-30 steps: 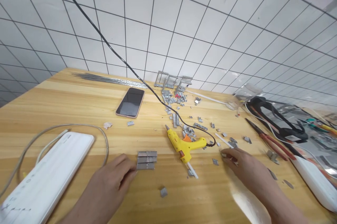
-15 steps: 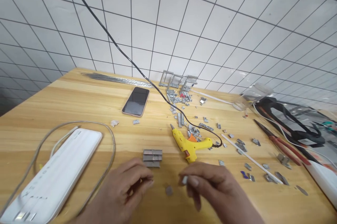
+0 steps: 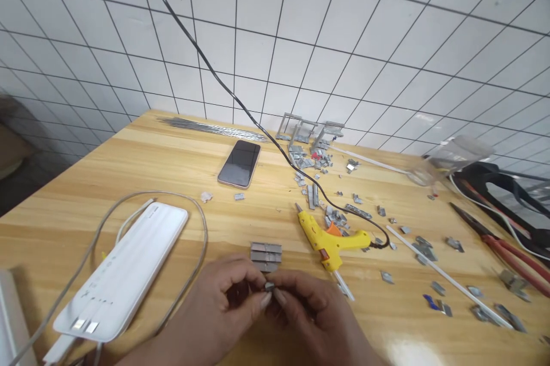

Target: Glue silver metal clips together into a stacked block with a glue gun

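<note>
My left hand [image 3: 227, 303] and my right hand [image 3: 311, 311] meet at the front of the wooden table. Between their thumbs and forefingers they pinch one small grey metal piece [image 3: 268, 286]; its exact shape is mostly covered by fingertips. Just beyond the fingers lies a small grey ribbed metal block [image 3: 266, 256], made of parallel strips. To the right of it rests a yellow hot glue gun [image 3: 330, 240], its nozzle pointing up and left, with a glue stick [image 3: 344, 286] sticking out of its rear.
A white power bank [image 3: 124, 268] with a looped cable lies left, a phone [image 3: 239, 164] farther back. Metal scraps [image 3: 337, 217], small metal frames [image 3: 301, 128] and thin rods [image 3: 210, 128] spread toward the wall. Red-handled pliers [image 3: 507, 251] lie right. A black cord [image 3: 232, 94] crosses the view.
My hands have come together, and both now pinch the small metal piece that my right hand held alone. The view has shifted left, so things sit farther right in it.
</note>
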Available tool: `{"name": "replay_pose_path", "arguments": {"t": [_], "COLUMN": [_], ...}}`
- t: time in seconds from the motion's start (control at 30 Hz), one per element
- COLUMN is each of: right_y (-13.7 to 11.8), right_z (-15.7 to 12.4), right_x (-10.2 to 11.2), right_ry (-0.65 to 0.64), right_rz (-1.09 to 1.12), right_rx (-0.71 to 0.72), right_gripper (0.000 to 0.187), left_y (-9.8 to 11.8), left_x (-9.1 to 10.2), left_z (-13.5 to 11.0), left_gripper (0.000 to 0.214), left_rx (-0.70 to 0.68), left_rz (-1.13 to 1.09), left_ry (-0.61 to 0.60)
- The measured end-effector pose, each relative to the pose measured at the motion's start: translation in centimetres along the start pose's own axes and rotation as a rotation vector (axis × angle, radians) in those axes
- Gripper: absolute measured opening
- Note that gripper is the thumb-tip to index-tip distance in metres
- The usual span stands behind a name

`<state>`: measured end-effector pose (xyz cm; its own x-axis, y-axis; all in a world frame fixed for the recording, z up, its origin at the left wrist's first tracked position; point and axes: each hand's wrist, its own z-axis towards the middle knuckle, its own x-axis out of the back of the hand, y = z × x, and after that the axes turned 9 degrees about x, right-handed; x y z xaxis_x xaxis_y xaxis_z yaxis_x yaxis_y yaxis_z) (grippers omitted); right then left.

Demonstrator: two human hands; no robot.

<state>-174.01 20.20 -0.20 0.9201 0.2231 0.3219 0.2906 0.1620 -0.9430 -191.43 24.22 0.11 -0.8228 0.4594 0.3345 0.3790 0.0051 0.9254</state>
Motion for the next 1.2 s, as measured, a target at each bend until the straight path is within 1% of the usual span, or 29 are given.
{"name": "replay_pose_path", "arguments": {"t": [0.1,0.2,0.3,0.37,0.43,0.5,0.6,0.67,0.7,0.77,0.87,0.93,1.07,1.2], "right_y": [-0.1,0.1,0.4,0.6,0.7,0.7,0.6,0.4,0.2,-0.1,-0.6,-0.7,-0.4,0.0], "right_z": [0.0,0.0,0.0,0.0,0.0,0.1,0.4,0.5,0.6,0.5,0.4,0.3,0.1,0.0], "right_x": [0.3,0.4,0.1,-0.2,-0.4,-0.5,-0.4,-0.1,0.2,0.7,1.5,1.9,2.3,2.3], "right_ry": [0.008,0.049,0.055,0.042,0.052,0.08,0.095,0.078,0.064,0.024,-0.049,-0.095,-0.133,-0.131], "right_rz": [-0.213,-0.289,-0.271,-0.201,-0.086,0.062,0.303,0.392,0.402,0.329,0.041,-0.114,-0.239,-0.338], "right_rx": [0.115,0.129,0.084,0.03,-0.044,-0.111,-0.194,-0.237,-0.246,-0.226,-0.108,-0.023,0.067,0.166], "right_gripper": [0.024,0.019,0.016,0.016,0.018,0.021,0.027,0.03,0.03,0.025,0.012,0.009,0.01,0.011], "left_y": [0.1,0.4,0.6,0.7,0.6,0.3,-0.2,-0.5,-0.6,-0.7,-0.7,-0.6,-0.6,-0.8], "left_x": [-0.1,-0.2,-0.3,-0.3,-0.3,-0.3,-0.4,-0.4,-0.4,-0.5,-0.6,-0.6,-0.7,-0.6], "left_z": [0.0,0.0,0.0,-0.1,-0.2,-0.2,-0.4,-0.4,-0.5,-0.5,-0.5,-0.6,-0.7,-0.6], "left_gripper": [0.011,0.009,0.008,0.007,0.007,0.008,0.012,0.015,0.016,0.017,0.017,0.018,0.019,0.017], "left_rx": [0.041,0.084,0.128,0.148,0.138,0.057,-0.173,-0.303,-0.342,-0.36,-0.279,-0.237,-0.234,-0.265], "left_rz": [-0.02,-0.013,-0.049,-0.045,-0.006,0.064,0.172,0.193,0.192,0.192,0.206,0.205,0.205,0.232], "left_ry": [-0.005,0.0,-0.041,-0.043,-0.029,-0.015,-0.005,-0.007,-0.005,-0.003,0.001,0.006,0.011,0.004]}}
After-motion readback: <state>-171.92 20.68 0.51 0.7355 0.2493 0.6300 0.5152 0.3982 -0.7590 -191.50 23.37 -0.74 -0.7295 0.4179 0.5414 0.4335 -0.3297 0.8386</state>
